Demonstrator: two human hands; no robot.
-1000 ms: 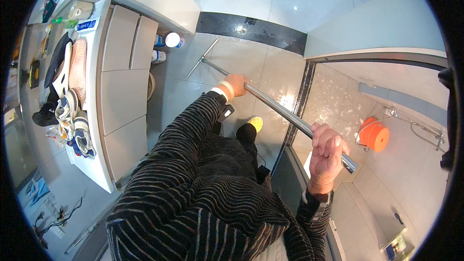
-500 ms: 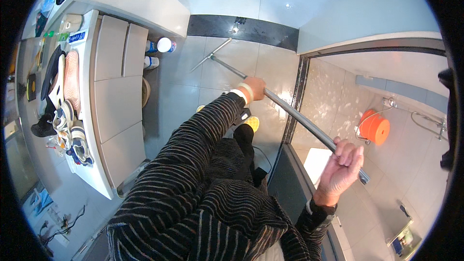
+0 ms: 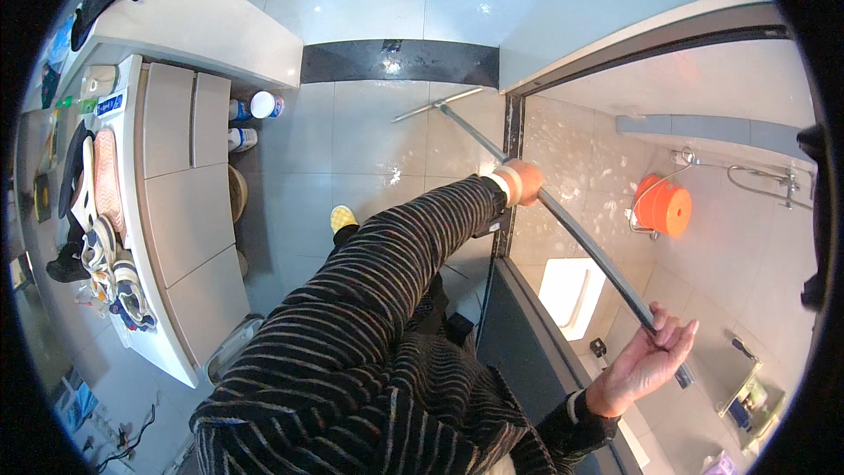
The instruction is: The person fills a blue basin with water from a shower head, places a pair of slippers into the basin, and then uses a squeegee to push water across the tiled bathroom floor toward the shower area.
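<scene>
A floor squeegee with a long grey metal pole (image 3: 587, 242) slants across the view from upper middle to lower right. Its thin blade head (image 3: 437, 105) lies on the wet tiled floor, just short of a dark stone threshold (image 3: 352, 62). My left hand (image 3: 520, 183), at the end of a striped black sleeve, is wrapped around the pole partway down. Close to the pole's other end, my right hand (image 3: 649, 359) grips it with curled fingers, palm side partly showing. A yellow shoe tip (image 3: 343, 218) shows beyond my left arm.
A cabinet (image 3: 189, 211) with shoes (image 3: 105, 251) on top stands at left, with white containers (image 3: 266, 105) beside it. At right, past the dark door frame (image 3: 507, 237), are a white squat toilet (image 3: 570, 299), an orange bucket (image 3: 662, 206) and a shower hose (image 3: 760, 178).
The squeegee head has slid to the right along the floor, its blade now lying flatter across the view. Both hands have moved right with the pole, and the view has shifted somewhat.
</scene>
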